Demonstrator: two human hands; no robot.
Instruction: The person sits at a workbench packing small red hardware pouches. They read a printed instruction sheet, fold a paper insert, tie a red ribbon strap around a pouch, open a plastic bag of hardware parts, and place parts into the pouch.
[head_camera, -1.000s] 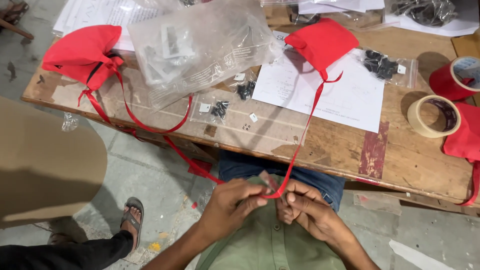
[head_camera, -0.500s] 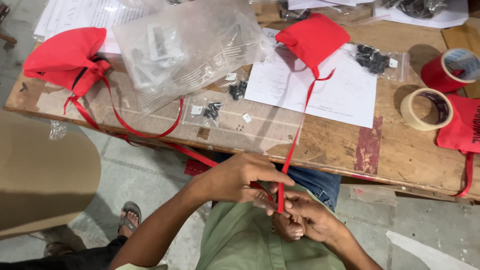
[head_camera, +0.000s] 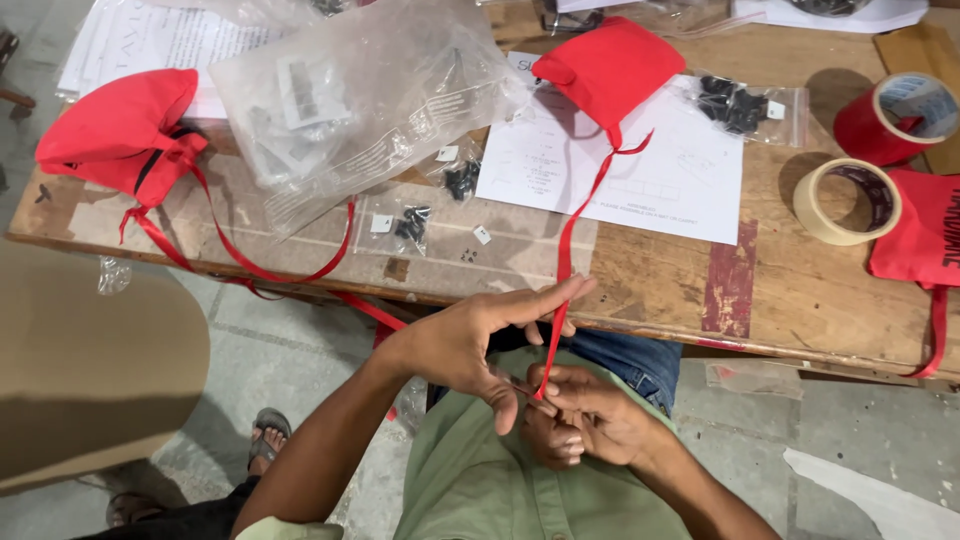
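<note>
A red cloth pouch (head_camera: 608, 68) lies on a white printed sheet (head_camera: 640, 170) on the wooden table (head_camera: 820, 290). Its red ribbon (head_camera: 566, 255) runs down off the table edge to my lap. My right hand (head_camera: 580, 420) pinches the ribbon's lower end between thumb and fingers. My left hand (head_camera: 480, 340) reaches across above it, fingers stretched along the ribbon and touching it near the table edge.
A second red pouch (head_camera: 120, 135) with long ribbons lies at the left. Clear plastic bags (head_camera: 360, 95) of small black parts cover the middle. Two tape rolls (head_camera: 848, 200) and another red pouch (head_camera: 920, 240) sit at the right. A brown cardboard piece (head_camera: 90, 370) stands at the left.
The view has shifted left. My left hand has slid up the ribbon with its fingers stretched out, while my right hand keeps pinching the ribbon's end.
</note>
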